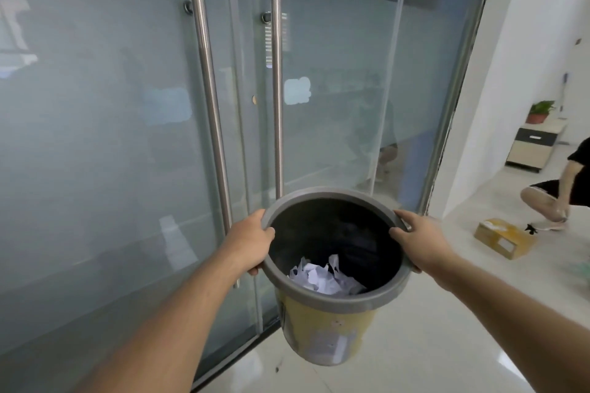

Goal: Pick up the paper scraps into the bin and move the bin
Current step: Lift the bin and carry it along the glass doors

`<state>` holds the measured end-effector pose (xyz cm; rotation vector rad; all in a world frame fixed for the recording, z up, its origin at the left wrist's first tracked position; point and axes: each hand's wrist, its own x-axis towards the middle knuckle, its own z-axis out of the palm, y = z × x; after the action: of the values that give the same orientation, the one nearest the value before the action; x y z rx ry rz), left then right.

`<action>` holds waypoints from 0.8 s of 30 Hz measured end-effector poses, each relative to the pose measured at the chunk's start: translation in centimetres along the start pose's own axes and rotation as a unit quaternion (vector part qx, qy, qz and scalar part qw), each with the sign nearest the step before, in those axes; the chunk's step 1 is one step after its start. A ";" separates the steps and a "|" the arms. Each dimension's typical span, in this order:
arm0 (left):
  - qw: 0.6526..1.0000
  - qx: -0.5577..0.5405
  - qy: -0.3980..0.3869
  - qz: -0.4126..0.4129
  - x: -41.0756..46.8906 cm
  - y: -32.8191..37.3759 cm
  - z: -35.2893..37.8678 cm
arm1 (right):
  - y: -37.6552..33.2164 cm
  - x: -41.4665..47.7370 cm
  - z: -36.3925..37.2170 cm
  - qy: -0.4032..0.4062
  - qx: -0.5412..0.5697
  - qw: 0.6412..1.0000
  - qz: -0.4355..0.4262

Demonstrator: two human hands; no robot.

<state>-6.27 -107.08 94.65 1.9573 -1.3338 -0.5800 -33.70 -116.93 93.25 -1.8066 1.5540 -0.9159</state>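
Plastic is making up the round bin (332, 322), whose grey rim is forming a smooth thick ring over a yellowish tapering wall and a dark inside; it is hanging clear of the floor at lower centre of the frame, tilted a little toward the camera. Crumpled white paper scraps (322, 277) are lying in a jagged heap at its bottom. Both bare forearms are reaching in from the lower corners: the left hand (252, 241) is gripping the rim on the left side, thumb curling over the inner edge and fingers wrapping beneath, while the right hand (421, 241) is clamping the right side of the rim in the same way. Directly behind the bin, frosted glass doors (111, 137) are filling the left and centre, with two long brushed-steel pull bars (277, 73) running vertically just beyond the rim. Glossy pale floor tiles (447, 329) are reflecting light at lower right. On that floor, right of the bin and well apart, a cardboard box (504, 238) is lying, and a crouching person (565, 188) is showing partly at the right edge. Farther back, a potted plant (539, 112) is standing on a low cabinet (533, 143).
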 end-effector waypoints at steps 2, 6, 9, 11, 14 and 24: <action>1.000 0.007 -0.005 -0.005 1.4 -1.7 1.3 | 1.5 1.0 1.4 -0.009 -0.013 1.000 0.003; 0.999 0.025 -0.013 -0.035 2.7 -6.9 5.1 | 6.0 1.4 6.3 -0.030 -0.055 0.998 0.016; 0.998 0.045 -0.010 -0.047 2.9 -12.9 9.4 | 11.4 0.3 11.5 -0.046 -0.081 0.996 0.015; 0.996 0.070 -0.020 -0.058 2.9 -17.4 13.0 | 16.0 -0.8 15.4 -0.051 -0.098 0.994 0.013; 0.991 0.105 -0.034 -0.080 2.4 -25.0 19.4 | 23.9 -3.0 21.6 -0.064 -0.107 0.992 0.030; 0.984 0.134 -0.065 -0.102 -1.1 -52.2 43.6 | 52.3 -10.6 42.3 -0.104 -0.118 0.984 0.080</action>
<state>-4.40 -106.37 26.68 2.3305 -1.3577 -0.6628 -31.48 -114.73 25.21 -1.8385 1.6994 -0.4681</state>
